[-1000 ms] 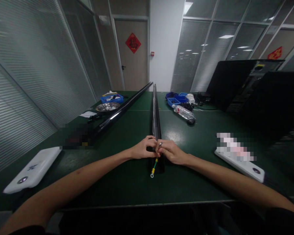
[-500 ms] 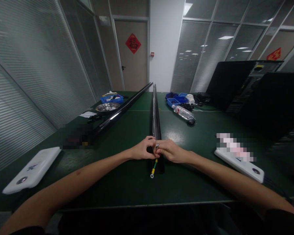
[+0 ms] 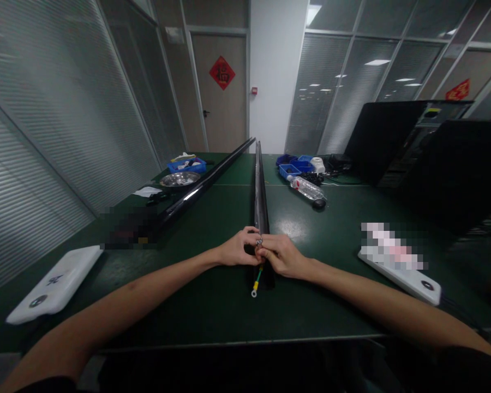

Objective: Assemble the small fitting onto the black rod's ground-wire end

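Observation:
My left hand (image 3: 240, 248) is closed, its thumb and fingers curled in at the near end of a long black rail (image 3: 261, 204). From the right, my right hand (image 3: 288, 256) meets it in a pinch, fingertips touching. At the fingertips shows a small shiny metal piece (image 3: 259, 242), too small to name. Out from under both hands comes a short green-and-yellow wire (image 3: 259, 277), its ring terminal (image 3: 254, 293) hanging toward me. The wire's upper end is hidden by the fingers, so I cannot tell which hand grips it.
A second black rail (image 3: 204, 185) lies slantwise on the green table (image 3: 319, 316). White devices lie at left (image 3: 55, 284) and right (image 3: 405, 278). Farther back are a metal bowl (image 3: 180, 179), blue bins (image 3: 290, 170) and a plastic bottle (image 3: 306, 188). Black computer cases (image 3: 393, 136) stand at right.
The fingers of my right hand and the shiny metal piece have shifted slightly left. My left hand, the wire and the rail have hardly moved.

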Demonstrator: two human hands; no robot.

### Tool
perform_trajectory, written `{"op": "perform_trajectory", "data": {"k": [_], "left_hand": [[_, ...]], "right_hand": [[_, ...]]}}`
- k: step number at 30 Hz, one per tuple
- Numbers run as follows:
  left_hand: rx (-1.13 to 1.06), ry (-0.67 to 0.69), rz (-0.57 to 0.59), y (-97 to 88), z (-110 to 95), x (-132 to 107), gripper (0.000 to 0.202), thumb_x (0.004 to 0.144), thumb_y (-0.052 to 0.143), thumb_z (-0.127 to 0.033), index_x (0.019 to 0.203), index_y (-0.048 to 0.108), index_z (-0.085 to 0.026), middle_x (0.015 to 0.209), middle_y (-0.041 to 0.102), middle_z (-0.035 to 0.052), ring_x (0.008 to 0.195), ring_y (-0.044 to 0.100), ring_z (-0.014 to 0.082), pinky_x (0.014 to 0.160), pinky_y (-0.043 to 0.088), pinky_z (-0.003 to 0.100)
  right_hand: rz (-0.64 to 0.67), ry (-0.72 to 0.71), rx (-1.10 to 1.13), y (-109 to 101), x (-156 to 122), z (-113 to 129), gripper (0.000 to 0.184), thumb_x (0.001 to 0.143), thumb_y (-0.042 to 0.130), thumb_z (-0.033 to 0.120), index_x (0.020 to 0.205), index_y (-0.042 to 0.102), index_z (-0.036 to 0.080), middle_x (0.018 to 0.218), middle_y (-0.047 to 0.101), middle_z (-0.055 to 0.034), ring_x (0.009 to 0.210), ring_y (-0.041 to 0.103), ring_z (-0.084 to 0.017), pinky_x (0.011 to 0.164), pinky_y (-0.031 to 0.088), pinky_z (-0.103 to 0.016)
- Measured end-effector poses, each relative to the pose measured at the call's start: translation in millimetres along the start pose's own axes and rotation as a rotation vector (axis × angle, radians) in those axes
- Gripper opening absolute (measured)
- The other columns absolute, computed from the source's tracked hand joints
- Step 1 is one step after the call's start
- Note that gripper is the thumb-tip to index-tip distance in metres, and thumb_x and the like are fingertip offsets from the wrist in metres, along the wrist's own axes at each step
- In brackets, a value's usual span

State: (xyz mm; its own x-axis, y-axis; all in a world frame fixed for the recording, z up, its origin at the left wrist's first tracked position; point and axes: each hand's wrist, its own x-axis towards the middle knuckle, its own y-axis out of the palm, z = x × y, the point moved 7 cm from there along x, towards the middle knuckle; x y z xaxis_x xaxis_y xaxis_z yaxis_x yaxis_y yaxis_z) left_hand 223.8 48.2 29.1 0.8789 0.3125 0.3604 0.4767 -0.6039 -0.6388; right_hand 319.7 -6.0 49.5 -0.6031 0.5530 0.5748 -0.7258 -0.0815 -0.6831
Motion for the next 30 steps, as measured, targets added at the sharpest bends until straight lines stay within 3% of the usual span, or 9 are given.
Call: {"op": "perform_trajectory", "data": {"k": [7,14,20,27,30], "left_hand": [[0.009,-0.055,0.006,-0.1,1.5,-0.4,0.015,0.082,0.073,-0.024,0.073,0.063,-0.017,0.076,0.068,-0.0048,0.083,0.062,0.0151,0.116,0.024,0.041],[-0.045,-0.095,-0.017,-1.3,4.4,0.2,0.015,0.090,0.071,-0.033,0.087,0.072,-0.018,0.092,0.074,0.0003,0.101,0.064,0.0197,0.116,0.024,0.040],[-0.044,-0.097,-0.072,-4.6,5.3,-1.1,0.015,0.088,0.075,-0.033,0.087,0.075,-0.019,0.091,0.075,0.0018,0.106,0.062,0.0217,0.113,0.028,0.040],[-0.066,-0.093,-0.060,-4.7,6.0,-1.0,0.016,0.093,0.071,-0.033,0.098,0.077,-0.020,0.099,0.075,0.0026,0.107,0.061,0.0209,0.113,0.029,0.041],[-0.106,-0.104,-0.092,-7.1,6.0,-0.3,0.020,0.093,0.071,-0.038,0.093,0.078,-0.018,0.093,0.074,0.0027,0.103,0.062,0.0210,0.112,0.030,0.040]], "right_hand": [[-0.046,-0.012,0.002,0.0,-2.2,0.7,0.033,0.107,0.041,0.025,0.079,0.057,0.018,0.078,0.060,-0.0036,0.073,0.057,-0.017,0.071,0.045,-0.029],[-0.201,0.063,0.073,-10.5,-5.6,-3.9,0.040,0.109,0.037,0.038,0.081,0.057,0.018,0.087,0.057,-0.0063,0.082,0.056,-0.019,0.076,0.048,-0.031],[-0.191,0.145,0.073,-5.8,-7.1,-16.8,0.042,0.109,0.037,0.039,0.079,0.057,0.018,0.076,0.058,-0.0017,0.070,0.055,-0.015,0.069,0.044,-0.028],[-0.234,0.170,0.151,-7.2,-9.7,-21.9,0.036,0.106,0.048,0.037,0.079,0.059,0.017,0.075,0.060,-0.0009,0.068,0.056,-0.015,0.068,0.045,-0.027],[-0.258,0.194,0.199,-9.1,-10.0,-22.5,0.031,0.104,0.053,0.038,0.086,0.064,0.016,0.076,0.062,-0.0016,0.069,0.058,-0.015,0.067,0.046,-0.026]]}}
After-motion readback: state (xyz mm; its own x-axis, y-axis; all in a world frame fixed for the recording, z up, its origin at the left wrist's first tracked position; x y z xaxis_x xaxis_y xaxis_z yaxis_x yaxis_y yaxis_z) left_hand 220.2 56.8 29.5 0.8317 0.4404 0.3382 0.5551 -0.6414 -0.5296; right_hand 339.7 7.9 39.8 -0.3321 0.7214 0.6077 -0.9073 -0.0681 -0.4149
